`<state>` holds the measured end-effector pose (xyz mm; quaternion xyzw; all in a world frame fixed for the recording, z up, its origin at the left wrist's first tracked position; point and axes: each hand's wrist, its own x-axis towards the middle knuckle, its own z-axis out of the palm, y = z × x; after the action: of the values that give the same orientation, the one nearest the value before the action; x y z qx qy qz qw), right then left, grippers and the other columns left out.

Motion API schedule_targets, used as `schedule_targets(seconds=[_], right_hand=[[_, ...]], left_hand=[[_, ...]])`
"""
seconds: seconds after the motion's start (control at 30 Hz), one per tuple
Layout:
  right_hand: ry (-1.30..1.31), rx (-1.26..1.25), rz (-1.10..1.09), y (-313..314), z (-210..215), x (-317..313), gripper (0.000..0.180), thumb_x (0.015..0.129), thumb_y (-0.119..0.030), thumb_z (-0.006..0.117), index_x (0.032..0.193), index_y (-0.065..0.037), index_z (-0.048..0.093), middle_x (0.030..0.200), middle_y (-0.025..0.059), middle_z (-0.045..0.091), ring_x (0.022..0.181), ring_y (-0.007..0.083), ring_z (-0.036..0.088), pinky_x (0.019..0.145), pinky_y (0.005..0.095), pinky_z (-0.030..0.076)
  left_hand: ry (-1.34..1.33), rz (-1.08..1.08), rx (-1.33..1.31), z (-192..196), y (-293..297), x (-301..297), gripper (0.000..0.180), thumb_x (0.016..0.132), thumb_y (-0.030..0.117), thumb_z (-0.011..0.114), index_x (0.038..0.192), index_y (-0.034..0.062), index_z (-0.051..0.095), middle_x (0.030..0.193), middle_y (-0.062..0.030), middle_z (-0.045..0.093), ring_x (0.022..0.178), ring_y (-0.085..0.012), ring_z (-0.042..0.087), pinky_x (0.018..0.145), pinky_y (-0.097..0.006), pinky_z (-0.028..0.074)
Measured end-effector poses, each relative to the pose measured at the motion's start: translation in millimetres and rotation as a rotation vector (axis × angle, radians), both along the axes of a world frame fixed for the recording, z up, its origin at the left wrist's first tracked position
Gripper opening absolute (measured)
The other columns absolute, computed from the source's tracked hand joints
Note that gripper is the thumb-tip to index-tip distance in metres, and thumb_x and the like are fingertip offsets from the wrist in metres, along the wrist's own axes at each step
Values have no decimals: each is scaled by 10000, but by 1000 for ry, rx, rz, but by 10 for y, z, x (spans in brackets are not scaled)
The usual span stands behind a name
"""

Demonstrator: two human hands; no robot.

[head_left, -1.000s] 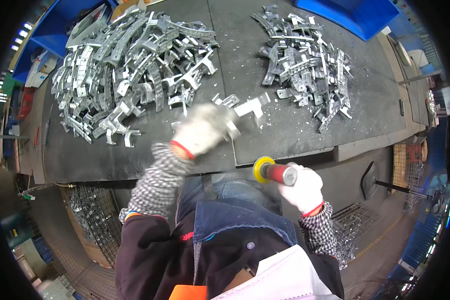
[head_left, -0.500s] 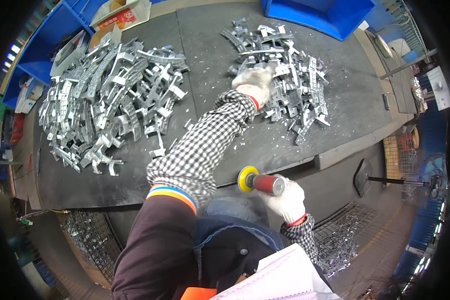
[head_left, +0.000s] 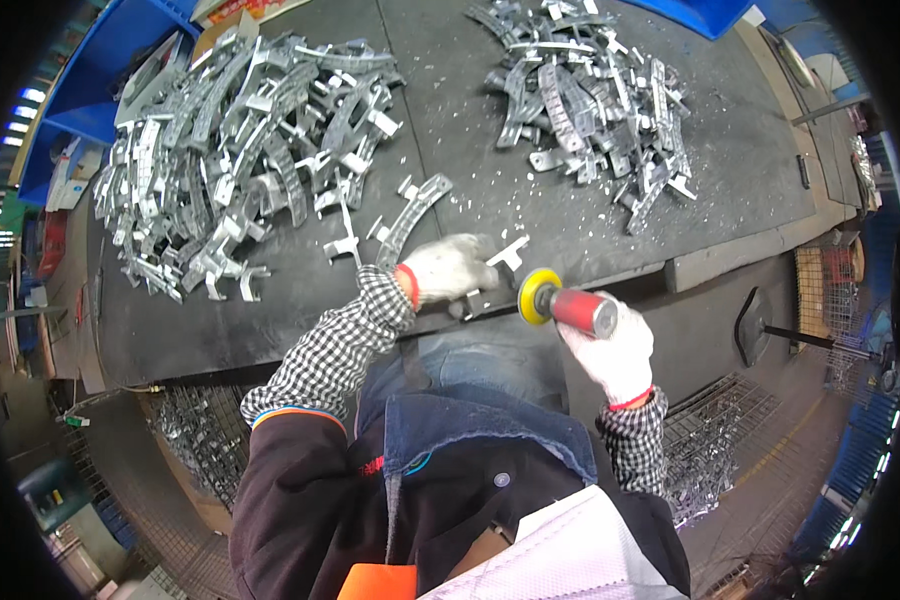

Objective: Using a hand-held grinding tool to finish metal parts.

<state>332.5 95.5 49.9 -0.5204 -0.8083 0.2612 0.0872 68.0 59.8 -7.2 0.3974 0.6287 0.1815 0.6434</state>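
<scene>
Left hand (head_left: pixel 448 272): our gloved fingers gripped a metal bracket (head_left: pixel 500 262) at the bench edge (head_left: pixel 270 330).
Right hand (head_left: pixel 610 350): fingers wrapped around the grinder (head_left: pixel 568 305) — disc beside the bracket.

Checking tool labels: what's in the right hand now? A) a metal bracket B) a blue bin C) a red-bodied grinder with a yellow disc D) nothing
C: the gloved right hand grips the red-bodied grinder, its yellow disc facing the metal bracket that the left hand holds at the edge of the black table.
</scene>
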Motion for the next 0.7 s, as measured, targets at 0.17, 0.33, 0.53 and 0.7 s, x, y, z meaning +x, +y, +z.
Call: schedule_targets(seconds=[0.17, 0.33, 0.53, 0.7], right_hand=[[-59, 5, 87, 15, -19, -286, 356, 748, -332, 854, 1013, -123, 739, 887, 111, 742, 824, 326, 723, 743, 422, 581], [-164, 84, 175, -123, -139, -250, 359, 773, -355, 829, 1049, -146, 735, 906, 109, 745, 830, 324, 726, 747, 430, 580], [-99, 176, 158, -160, -212, -239, 384, 761, -346, 845, 1056, -131, 724, 887, 115, 741, 806, 327, 725, 740, 421, 583], [-116, 124, 160, -38, -172, -291, 391, 762, -353, 848, 1044, -115, 722, 859, 115, 735, 798, 335, 721, 746, 426, 583]], left_hand=[[95, 9, 68, 77, -114, -59, 336, 915, 225, 655, 1124, -36, 621, 910, -101, 672, 663, -155, 664, 469, -281, 551], [-118, -1, 6, -60, -121, -191, 369, 908, 215, 642, 1189, -22, 633, 977, -128, 682, 597, -166, 646, 444, -284, 527], [-88, -11, 31, 27, -114, -176, 346, 900, 228, 651, 1140, -23, 651, 902, -111, 680, 659, -161, 669, 470, -287, 550], [-91, -72, 8, -7, -65, -210, 372, 900, 255, 651, 1147, -23, 654, 935, -125, 678, 695, -175, 684, 493, -292, 565]])
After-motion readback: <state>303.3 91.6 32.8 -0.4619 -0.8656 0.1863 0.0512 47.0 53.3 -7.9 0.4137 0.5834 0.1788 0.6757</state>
